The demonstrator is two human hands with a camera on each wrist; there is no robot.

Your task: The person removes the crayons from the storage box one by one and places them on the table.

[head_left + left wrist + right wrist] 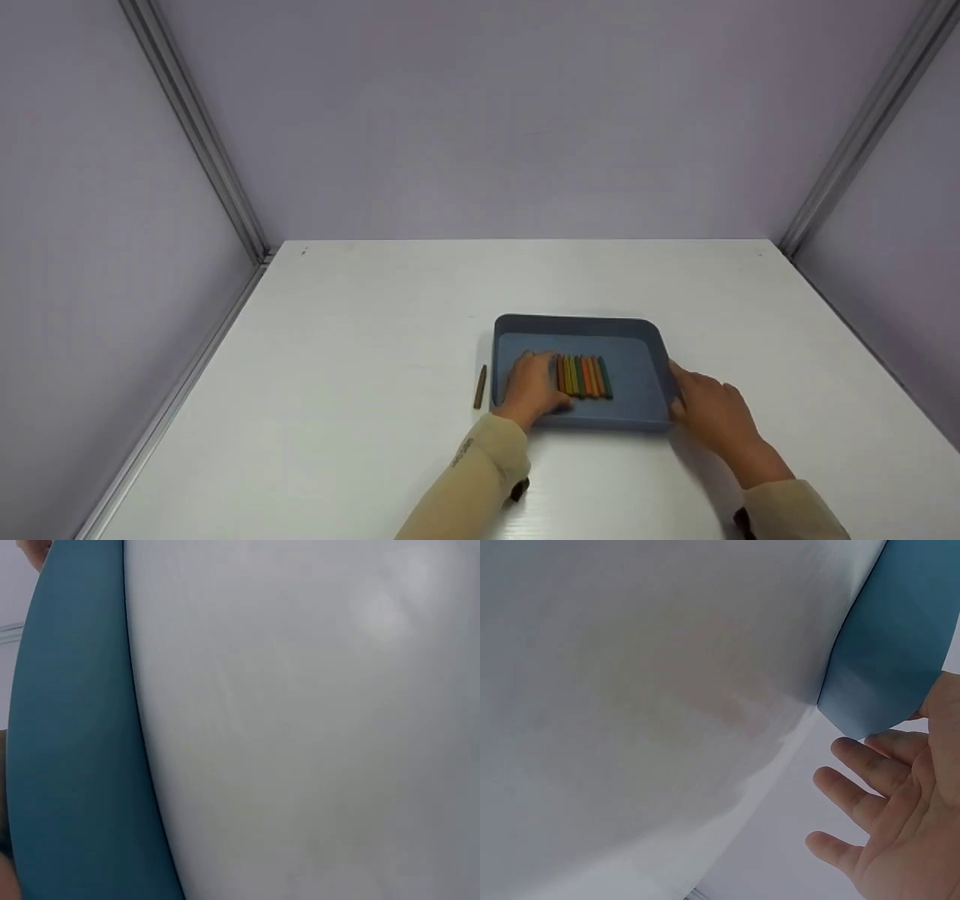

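Note:
A shallow blue tray (577, 324) sits on the white table, near the front middle. Inside it several coloured crayons (586, 376) lie side by side in a row. My left hand (531, 386) rests inside the tray with its fingers against the left end of that row. My right hand (709, 411) is at the tray's near right corner, touching the outer wall. In the right wrist view the right hand (900, 829) has straight, spread fingers beside the tray's corner (892, 652). The left wrist view shows only the tray's wall (75, 750) and the table.
A single brown crayon (480, 386) lies on the table just left of the tray. The white table (360, 337) is bounded by lilac walls with metal corner rails at the back left and back right.

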